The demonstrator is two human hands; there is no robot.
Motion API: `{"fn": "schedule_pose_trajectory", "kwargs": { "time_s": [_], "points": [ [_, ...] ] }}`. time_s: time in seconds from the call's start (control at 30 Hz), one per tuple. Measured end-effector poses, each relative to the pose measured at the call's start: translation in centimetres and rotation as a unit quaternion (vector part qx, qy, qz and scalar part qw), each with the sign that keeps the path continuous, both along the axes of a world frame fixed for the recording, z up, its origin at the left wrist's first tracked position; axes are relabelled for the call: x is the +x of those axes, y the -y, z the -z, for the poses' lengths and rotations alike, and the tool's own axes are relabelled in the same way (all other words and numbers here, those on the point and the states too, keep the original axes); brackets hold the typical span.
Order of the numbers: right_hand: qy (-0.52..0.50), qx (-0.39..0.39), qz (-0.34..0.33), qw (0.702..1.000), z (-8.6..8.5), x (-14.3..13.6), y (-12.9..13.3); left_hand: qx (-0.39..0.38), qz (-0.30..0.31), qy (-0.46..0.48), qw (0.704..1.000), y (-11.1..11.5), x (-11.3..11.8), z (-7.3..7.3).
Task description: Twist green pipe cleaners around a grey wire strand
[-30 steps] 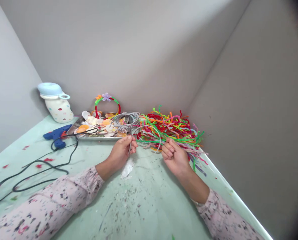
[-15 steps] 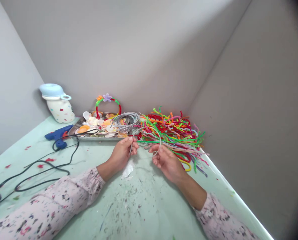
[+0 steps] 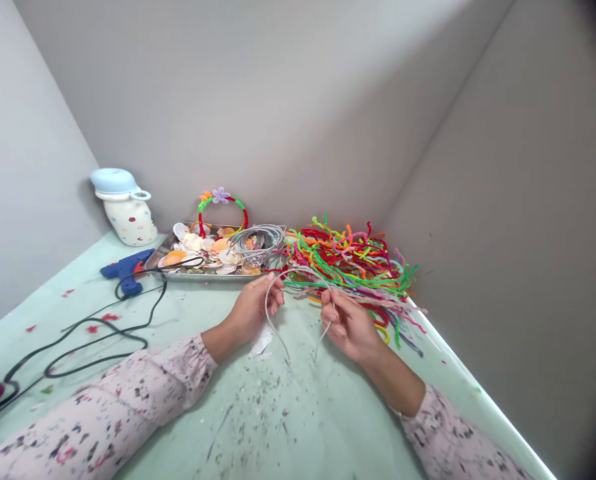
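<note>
My left hand (image 3: pixel 252 308) and right hand (image 3: pixel 351 325) each pinch one side of a thin grey hoop (image 3: pixel 298 277), fingers closed on it. The hoop arches just in front of the pile of coloured pipe cleaners (image 3: pixel 351 263), its ends pointing down towards the table (image 3: pixel 278 413).

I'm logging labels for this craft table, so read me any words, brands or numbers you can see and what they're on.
None can be read.
The white jar with the blue lid carries only coloured dots, no letters.
The blue glue gun shows no legible brand.
The headband held by the left hand and right hand is plain.
</note>
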State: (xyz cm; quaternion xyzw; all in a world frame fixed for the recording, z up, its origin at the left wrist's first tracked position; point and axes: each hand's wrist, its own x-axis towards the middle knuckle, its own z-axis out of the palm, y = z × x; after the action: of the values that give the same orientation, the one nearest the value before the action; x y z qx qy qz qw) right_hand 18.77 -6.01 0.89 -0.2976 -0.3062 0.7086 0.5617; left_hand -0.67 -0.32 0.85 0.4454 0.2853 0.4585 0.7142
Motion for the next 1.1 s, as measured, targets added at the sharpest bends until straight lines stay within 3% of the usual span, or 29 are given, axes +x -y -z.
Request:
{"fn": "schedule_pose_trajectory", "kwargs": {
  "time_s": [0.33,0.77,0.97,1.1],
  "points": [
    [0.059,-0.043,-0.090,0.993,0.9,-0.3,0.0,-0.014,0.049,-0.009,0.999,0.0,-0.2,0.1],
    [0.105,-0.071,-0.150,0.981,0.6,0.4,-0.1,0.059,0.166,-0.124,0.976,-0.5,-0.9,0.4],
    [0.151,-0.039,-0.177,0.972,0.6,-0.4,0.5,0.115,0.135,-0.214,0.961,-0.3,-0.4,0.8],
    [0.168,-0.032,-0.132,0.976,0.0,-0.8,0.6,0.102,0.102,-0.214,0.966,0.0,0.0,0.7]
  ]
}}
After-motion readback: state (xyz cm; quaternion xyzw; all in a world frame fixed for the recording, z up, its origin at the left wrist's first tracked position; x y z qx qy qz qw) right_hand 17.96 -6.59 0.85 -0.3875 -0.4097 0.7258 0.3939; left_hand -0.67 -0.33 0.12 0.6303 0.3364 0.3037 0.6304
